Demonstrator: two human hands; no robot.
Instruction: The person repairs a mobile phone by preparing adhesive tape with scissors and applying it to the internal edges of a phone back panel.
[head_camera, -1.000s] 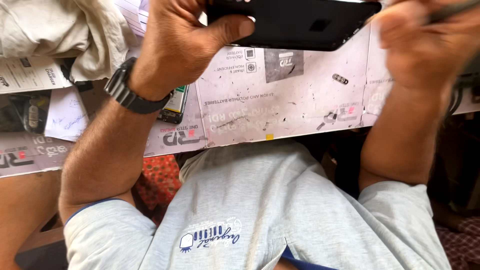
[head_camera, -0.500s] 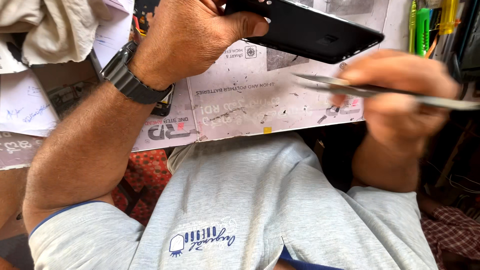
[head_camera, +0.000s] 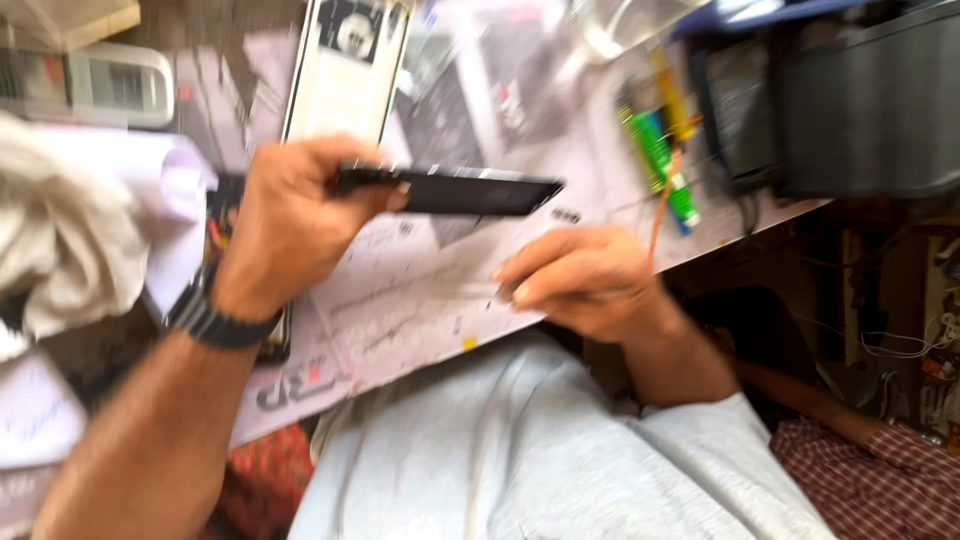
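The left hand (head_camera: 290, 215) has its grip pinched on the near-left end of a flat black phone (head_camera: 450, 190), holding it edge-on above the paper-covered desk (head_camera: 400, 310). Just near it, the right hand (head_camera: 580, 280) rests curled on the paper; whether it pinches anything cannot be told. Green markers (head_camera: 665, 170) lie far right.

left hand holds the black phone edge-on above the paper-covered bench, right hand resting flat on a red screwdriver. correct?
Not quite. The head view shows the left hand gripping the black phone over the paper-covered bench, but the right hand lies on the paper, fingers curled; no red screwdriver shows.
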